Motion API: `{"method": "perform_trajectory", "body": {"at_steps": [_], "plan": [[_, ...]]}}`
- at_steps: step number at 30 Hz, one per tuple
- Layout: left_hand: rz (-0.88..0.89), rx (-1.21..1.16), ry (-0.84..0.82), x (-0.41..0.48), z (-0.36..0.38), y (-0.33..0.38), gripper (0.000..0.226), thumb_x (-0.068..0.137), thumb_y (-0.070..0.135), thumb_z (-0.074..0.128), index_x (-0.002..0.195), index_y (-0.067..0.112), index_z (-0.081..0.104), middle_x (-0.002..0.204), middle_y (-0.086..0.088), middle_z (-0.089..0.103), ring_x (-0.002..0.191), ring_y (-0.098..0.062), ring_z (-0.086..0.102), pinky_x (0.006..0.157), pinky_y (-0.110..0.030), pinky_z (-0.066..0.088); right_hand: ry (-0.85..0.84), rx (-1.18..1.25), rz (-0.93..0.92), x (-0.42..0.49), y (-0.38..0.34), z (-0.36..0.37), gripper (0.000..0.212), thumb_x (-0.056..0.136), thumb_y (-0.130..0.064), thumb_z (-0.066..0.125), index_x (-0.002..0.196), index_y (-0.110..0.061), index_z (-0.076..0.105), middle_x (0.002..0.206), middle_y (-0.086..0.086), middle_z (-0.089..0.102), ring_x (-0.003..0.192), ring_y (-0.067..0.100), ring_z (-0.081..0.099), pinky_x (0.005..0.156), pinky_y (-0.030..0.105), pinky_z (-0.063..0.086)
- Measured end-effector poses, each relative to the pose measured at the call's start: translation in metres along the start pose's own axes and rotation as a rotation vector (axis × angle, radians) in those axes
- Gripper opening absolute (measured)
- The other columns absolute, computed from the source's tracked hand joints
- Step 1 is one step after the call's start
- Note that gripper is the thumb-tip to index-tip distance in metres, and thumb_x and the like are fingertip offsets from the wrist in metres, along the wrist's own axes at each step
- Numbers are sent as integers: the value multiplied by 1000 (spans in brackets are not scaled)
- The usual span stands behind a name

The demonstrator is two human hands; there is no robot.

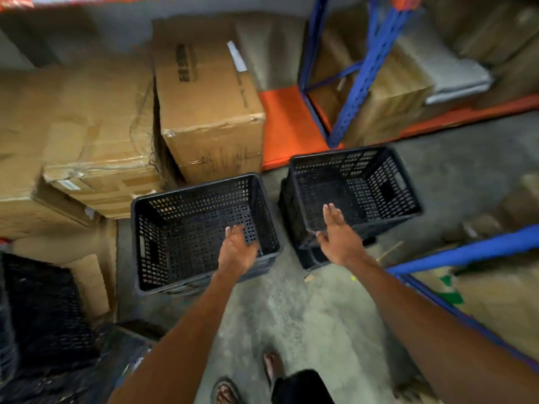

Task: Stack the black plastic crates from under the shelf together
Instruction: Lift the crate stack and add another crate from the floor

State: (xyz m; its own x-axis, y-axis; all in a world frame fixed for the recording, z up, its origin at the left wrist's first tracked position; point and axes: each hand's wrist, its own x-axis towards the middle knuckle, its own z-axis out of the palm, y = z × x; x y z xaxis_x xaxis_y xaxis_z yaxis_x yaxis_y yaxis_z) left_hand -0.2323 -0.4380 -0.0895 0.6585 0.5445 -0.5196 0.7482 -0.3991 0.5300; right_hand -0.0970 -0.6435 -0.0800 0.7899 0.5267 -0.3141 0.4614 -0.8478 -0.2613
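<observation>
Two black perforated plastic crates stand on the concrete floor. The left crate (175, 243) is empty; my left hand (237, 249) hovers over its near right corner with fingers curled and holds nothing. The right crate (364, 182) sits nested on top of other black crates (309, 255). Above the near rim of that stack is my right hand (339, 234), palm down, fingers stretched out and apart, gripping nothing. More black crates (40, 310) lie at the lower left, blurred.
Large cardboard boxes (204, 106) are piled behind and left of the crates. A blue and orange shelf rack (358, 83) stands behind the right stack, and a blue beam (466, 252) crosses at right. My sandalled feet (227, 392) stand on the floor below.
</observation>
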Motion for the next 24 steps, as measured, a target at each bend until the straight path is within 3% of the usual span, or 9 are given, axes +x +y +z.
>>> {"method": "perform_trajectory", "body": {"at_steps": [2,4,6,12,19,22,24], "plan": [[10,-40,-33,-19,13,38,63,92,28,56,150,18,31,155,-10,31,130,-32,47,100,-38,44,14,43,47,-22,27,-28,71,99,-27,42,156,-9,2,164,7,3,151,24,3,119,35,18],[40,-62,-44,-31,26,69,61,91,28,56,148,20,35,136,-12,55,112,-31,61,89,-37,54,23,55,104,-34,62,-50,70,100,-28,41,156,-11,3,164,5,2,151,22,3,119,36,19],[51,-54,-37,-25,40,95,58,91,27,57,145,19,39,119,-12,67,102,-30,66,78,-33,56,38,62,147,-27,103,-70,71,99,-30,42,156,-10,3,164,6,2,151,21,2,120,36,18],[-19,-43,18,57,96,162,48,92,23,55,138,14,45,119,-22,64,104,-40,63,86,-43,53,52,85,234,74,242,-97,72,98,-27,44,155,-4,7,162,14,6,151,27,5,121,36,14],[-199,-49,162,209,192,178,83,85,23,67,152,9,20,138,-26,49,120,-44,53,96,-48,46,51,102,328,232,405,-61,76,98,-27,49,154,0,6,162,18,4,150,31,5,121,33,8],[-279,-10,201,248,222,168,94,83,30,70,154,13,12,130,-27,54,112,-46,57,90,-50,50,16,168,370,280,453,-43,83,96,-36,52,154,-2,4,161,17,11,148,34,18,118,34,18],[-322,15,241,264,234,162,92,83,33,71,153,14,14,117,-28,62,104,-46,62,83,-48,51,-17,219,415,308,471,-33,88,94,-43,56,155,-6,5,153,22,34,135,40,42,109,39,36]]}}
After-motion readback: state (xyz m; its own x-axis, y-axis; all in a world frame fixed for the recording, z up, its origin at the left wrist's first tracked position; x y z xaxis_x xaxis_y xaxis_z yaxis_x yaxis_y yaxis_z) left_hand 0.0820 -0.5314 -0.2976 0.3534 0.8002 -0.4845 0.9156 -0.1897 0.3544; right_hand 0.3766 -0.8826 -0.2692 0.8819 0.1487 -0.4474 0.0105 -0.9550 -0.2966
